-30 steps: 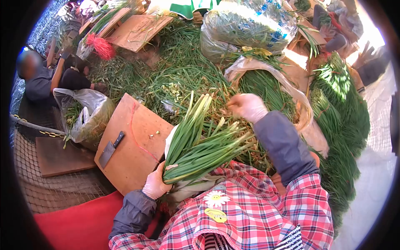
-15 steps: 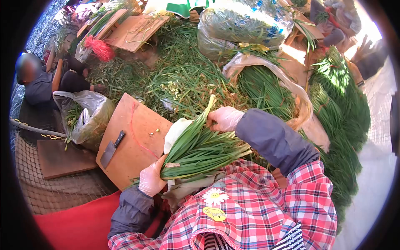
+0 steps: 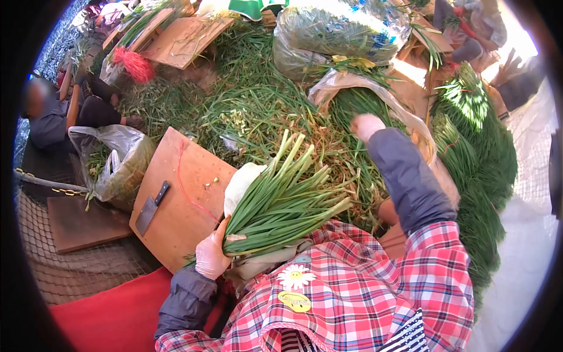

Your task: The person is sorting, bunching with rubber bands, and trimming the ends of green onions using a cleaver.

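Observation:
A loose bunch of garlic chives (image 3: 275, 205) lies across my lap, pale stalk ends fanned toward the upper right. My left hand (image 3: 212, 249), in a thin clear glove, is closed around the leafy end. My right hand (image 3: 366, 126) is stretched forward, above the near edge of an opened plastic bag (image 3: 431, 146) filled with more chives (image 3: 358, 102). Motion blurs its fingers, so I cannot make out whether anything is in them. A white cloth-like piece (image 3: 239, 186) shows beside the bunch.
A cleaver (image 3: 151, 210) rests on the wooden board (image 3: 186, 196) at my left, near a red string (image 3: 183, 176). Trimmed leaves (image 3: 252, 105) cover the ground ahead. Tied bundles (image 3: 478, 164) are heaped at right. A person (image 3: 50, 117) sits far left behind a plastic bag (image 3: 126, 170).
My right hand has let go of the stalk ends and moved forward and right to the bag. The bunch's stalks have spread apart, while my left hand keeps its hold.

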The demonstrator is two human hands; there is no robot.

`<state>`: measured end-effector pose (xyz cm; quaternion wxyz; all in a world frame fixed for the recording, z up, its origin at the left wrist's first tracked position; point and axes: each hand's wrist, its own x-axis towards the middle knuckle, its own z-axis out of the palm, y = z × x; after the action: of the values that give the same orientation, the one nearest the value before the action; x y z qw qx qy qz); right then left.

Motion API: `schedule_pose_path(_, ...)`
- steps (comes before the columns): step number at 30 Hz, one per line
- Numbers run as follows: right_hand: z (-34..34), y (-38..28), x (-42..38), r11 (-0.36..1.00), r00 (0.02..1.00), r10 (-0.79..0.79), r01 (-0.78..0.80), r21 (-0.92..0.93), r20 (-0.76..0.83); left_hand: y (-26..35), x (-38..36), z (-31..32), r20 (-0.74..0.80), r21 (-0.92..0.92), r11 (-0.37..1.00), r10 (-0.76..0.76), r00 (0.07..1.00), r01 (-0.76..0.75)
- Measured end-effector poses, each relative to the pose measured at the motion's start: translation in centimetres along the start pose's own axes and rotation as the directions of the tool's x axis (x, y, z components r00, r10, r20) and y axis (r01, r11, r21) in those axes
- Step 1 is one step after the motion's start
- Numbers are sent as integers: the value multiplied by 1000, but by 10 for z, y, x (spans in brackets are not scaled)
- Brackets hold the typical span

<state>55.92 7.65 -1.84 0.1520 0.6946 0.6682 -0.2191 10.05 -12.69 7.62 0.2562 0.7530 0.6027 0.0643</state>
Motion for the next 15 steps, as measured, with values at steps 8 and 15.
schedule_pose_path(8,26,-122,-49,754,741,-647,588,292,180,0,10,0,53,-43,999,29,998,-27)
schedule_pose_path(15,1,-26,-21,981,998,-7,18,-194,61,-46,-3,28,46,-334,943,12,999,3)
